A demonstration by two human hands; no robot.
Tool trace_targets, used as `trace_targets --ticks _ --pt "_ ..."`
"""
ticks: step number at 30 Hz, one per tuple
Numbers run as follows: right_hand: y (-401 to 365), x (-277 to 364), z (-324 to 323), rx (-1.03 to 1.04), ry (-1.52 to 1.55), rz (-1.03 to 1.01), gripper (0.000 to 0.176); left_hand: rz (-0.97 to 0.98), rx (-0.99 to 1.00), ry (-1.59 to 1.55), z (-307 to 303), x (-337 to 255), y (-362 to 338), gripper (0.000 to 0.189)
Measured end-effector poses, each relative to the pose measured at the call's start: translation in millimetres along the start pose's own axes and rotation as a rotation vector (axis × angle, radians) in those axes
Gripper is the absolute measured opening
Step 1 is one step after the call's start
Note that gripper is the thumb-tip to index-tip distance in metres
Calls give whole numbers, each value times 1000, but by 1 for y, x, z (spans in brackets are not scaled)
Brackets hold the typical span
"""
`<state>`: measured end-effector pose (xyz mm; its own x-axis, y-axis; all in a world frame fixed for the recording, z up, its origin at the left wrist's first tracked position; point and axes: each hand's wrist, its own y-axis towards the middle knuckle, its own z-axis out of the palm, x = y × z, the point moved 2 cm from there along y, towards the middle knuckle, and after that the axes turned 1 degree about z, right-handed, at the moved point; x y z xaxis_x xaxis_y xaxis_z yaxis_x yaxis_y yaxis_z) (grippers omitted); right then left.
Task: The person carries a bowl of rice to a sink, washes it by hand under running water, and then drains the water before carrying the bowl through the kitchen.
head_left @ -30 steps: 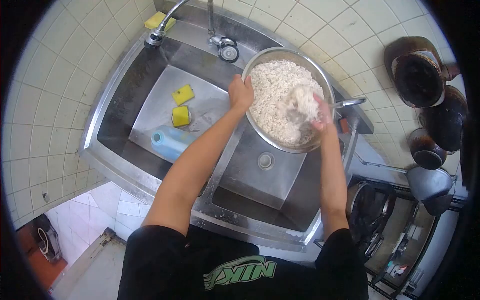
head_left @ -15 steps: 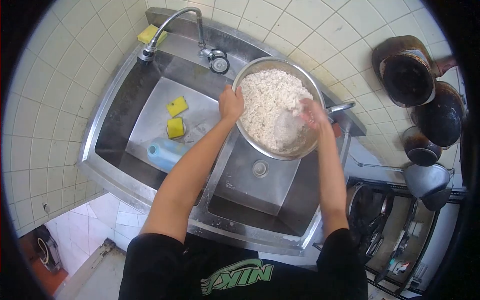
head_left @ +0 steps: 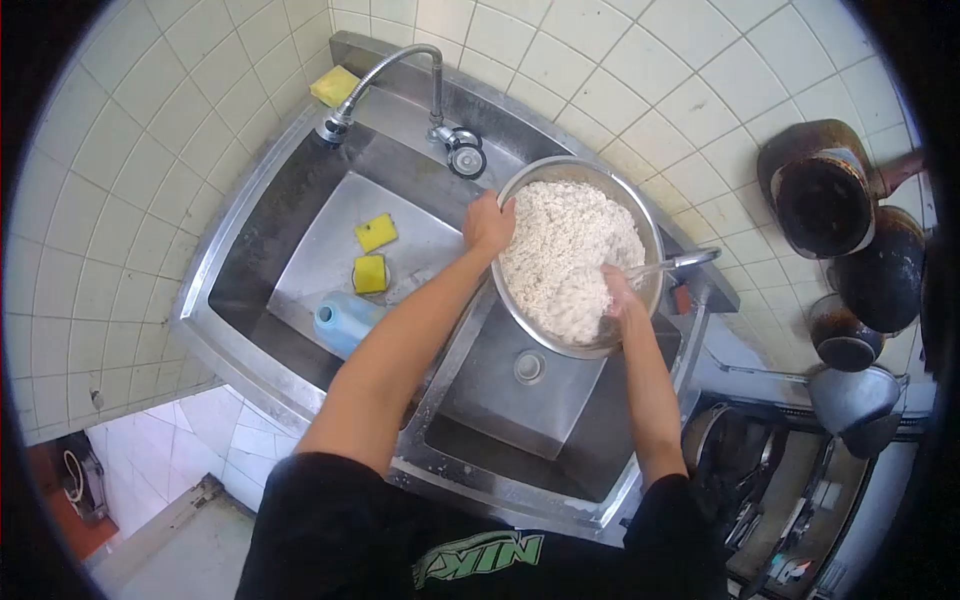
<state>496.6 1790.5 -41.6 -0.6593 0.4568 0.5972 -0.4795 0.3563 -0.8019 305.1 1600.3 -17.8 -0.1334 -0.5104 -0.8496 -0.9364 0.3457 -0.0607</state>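
Observation:
A large metal bowl (head_left: pixel 512 305) rests over the divider and right basin of the sink, filled with a white, grainy mass (head_left: pixel 565 235) that looks like wet rice. My left hand (head_left: pixel 489 222) grips the bowl's left rim, thumb at the inner edge. At the lower right of the bowl, my right hand (head_left: pixel 622 292) has its fingers down in the grains. Those fingertips are partly buried and blurred, so I cannot tell how they are bent. A second tap (head_left: pixel 693 257) reaches over the right rim, just above this hand.
In the left basin (head_left: pixel 325 235) lie two yellow sponges (head_left: pixel 376 232) and a pale blue bottle (head_left: pixel 345 320). A flexible tap (head_left: pixel 410 52) arches at the back, near another yellow sponge (head_left: pixel 334 87). Blackened pans (head_left: pixel 822 205) hang on the right wall above a stove (head_left: pixel 790 480).
My right hand has lowered into the grains from a raised position with a clump near its fingers. My left hand stays on the rim. The whole view has shifted slightly.

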Motion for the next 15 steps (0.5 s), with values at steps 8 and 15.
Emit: trace_targets --ticks 8,15 --pt "-67 85 5 -114 -1200 -901 72 58 148 154 0 -10 33 35" --pt "61 14 -46 -384 -1127 -424 71 59 80 110 -2 -12 27 35"
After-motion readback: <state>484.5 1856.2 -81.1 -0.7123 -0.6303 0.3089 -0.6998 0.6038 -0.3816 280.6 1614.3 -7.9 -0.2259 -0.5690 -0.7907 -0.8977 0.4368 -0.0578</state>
